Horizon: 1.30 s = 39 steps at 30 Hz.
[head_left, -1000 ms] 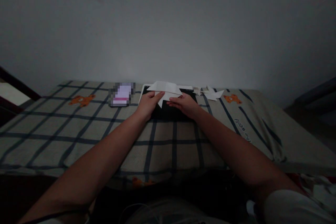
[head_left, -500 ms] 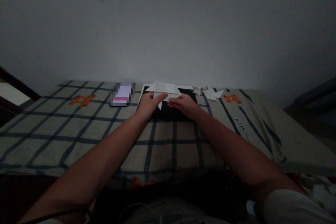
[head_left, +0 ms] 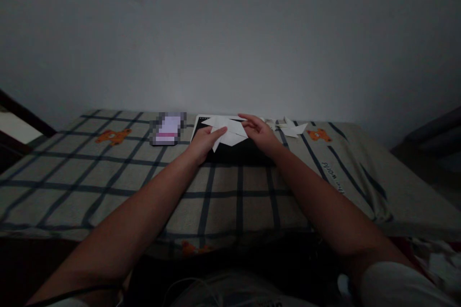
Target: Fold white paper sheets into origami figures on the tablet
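A sheet of white paper (head_left: 232,135), folded into a pointed shape, is held over a black notebook (head_left: 230,156). My left hand (head_left: 203,145) grips its left part, thumb on top and the other fingers beneath, largely hidden. At the paper's right edge is my right hand (head_left: 262,135), with its index finger stretched out and the fingers apart. Whether its fingertips touch the edge is hard to tell. One narrow paper point sticks down beside my left thumb.
Folded white paper pieces (head_left: 293,128) lie right of the notebook. A phone (head_left: 168,129) with a blurred screen is on the left. A checked cloth (head_left: 151,201) covers the table, which stands against a grey wall (head_left: 230,38).
My right hand has let go of the paper's lower right part and moved up and right, fingers spreading. The paper's near flap now points toward me; my left hand keeps its grip.
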Each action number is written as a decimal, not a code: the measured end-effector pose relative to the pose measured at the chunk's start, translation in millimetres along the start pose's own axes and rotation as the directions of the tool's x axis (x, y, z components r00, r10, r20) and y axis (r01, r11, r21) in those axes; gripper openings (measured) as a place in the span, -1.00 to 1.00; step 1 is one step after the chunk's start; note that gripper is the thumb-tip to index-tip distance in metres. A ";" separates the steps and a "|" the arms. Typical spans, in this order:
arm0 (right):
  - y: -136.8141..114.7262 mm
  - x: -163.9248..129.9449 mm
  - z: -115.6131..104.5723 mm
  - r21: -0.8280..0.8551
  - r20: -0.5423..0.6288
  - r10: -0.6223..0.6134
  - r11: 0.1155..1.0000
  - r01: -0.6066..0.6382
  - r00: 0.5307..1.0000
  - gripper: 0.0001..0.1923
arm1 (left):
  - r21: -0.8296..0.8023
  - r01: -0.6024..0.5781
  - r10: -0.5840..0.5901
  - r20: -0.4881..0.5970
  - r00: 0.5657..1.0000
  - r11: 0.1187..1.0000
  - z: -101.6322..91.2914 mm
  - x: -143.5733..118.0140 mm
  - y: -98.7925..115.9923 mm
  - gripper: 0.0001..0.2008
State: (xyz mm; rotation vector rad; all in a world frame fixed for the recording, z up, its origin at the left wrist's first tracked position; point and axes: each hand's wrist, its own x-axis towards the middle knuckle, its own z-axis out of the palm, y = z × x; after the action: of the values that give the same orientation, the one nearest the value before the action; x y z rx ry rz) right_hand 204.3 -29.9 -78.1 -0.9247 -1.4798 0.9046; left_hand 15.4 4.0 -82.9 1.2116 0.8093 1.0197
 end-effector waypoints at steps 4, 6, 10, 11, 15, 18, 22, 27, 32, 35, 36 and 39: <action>-7.0 -0.3 -10.3 -0.286 0.137 -0.155 0.939 0.189 0.978 -0.71 | 0.073 0.037 -0.037 -0.009 0.999 0.997 -2.5 -0.4 1.2 -0.55; -9.5 -0.2 -15.2 -0.390 0.181 -0.206 0.883 0.262 0.962 -0.73 | 0.103 0.043 -0.041 -0.024 0.999 0.994 -3.2 -0.9 2.7 -0.55; -9.8 0.2 -20.9 -0.477 0.244 -0.264 0.805 0.353 0.933 -0.76 | 0.121 0.043 -0.039 -0.037 0.999 0.992 -2.5 -2.3 5.7 -0.52; -9.3 0.1 -20.9 -0.482 0.246 -0.270 0.799 0.360 0.931 -0.77 | 0.122 0.042 -0.038 -0.034 0.999 0.992 -2.1 -2.7 6.1 -0.53; -7.3 -1.1 -15.5 -0.490 0.149 -0.262 0.818 0.301 0.954 -0.82 | 0.170 0.041 -0.037 -0.028 0.999 0.985 -0.4 -3.9 5.6 -0.57; -5.1 -2.0 -9.2 -0.449 0.023 -0.192 0.875 0.182 0.981 -0.82 | 0.244 0.017 -0.012 -0.021 1.000 0.970 0.4 -4.6 5.0 -0.59; -0.7 -1.8 -2.0 -0.297 -0.093 0.019 0.954 -0.046 0.995 -0.76 | 0.336 -0.047 0.055 -0.012 0.998 0.941 0.6 -6.0 6.8 -0.58; 1.2 0.2 4.2 -0.033 -0.182 0.176 0.982 -0.185 0.967 -0.77 | 0.481 -0.122 0.128 0.020 0.992 0.868 0.0 -7.1 9.9 -0.59; 1.7 1.9 7.7 0.140 -0.183 0.276 0.957 -0.253 0.944 -0.82 | 0.455 -0.081 0.092 -0.002 0.996 0.887 -0.7 -5.2 7.6 -0.63; 4.3 2.0 8.2 0.237 -0.128 0.303 0.934 -0.267 0.944 -0.84 | 0.423 -0.060 0.073 -0.015 0.997 0.904 -1.5 -2.9 5.0 -0.63; 5.4 1.8 8.0 0.259 -0.104 0.304 0.927 -0.270 0.947 -0.84 | 0.414 -0.060 0.074 -0.018 0.997 0.908 -1.9 -2.2 4.1 -0.63; 9.9 0.7 7.1 0.243 -0.017 0.327 0.918 -0.313 0.945 -0.80 | 0.408 -0.061 0.076 -0.022 0.997 0.911 -2.7 -1.0 1.8 -0.61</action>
State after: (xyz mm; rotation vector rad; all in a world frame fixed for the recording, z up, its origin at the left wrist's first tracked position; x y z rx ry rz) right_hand 197.8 -25.6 -87.6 -1.0207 -1.1565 1.2547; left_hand 12.3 4.0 -81.7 1.5891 1.0510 0.9589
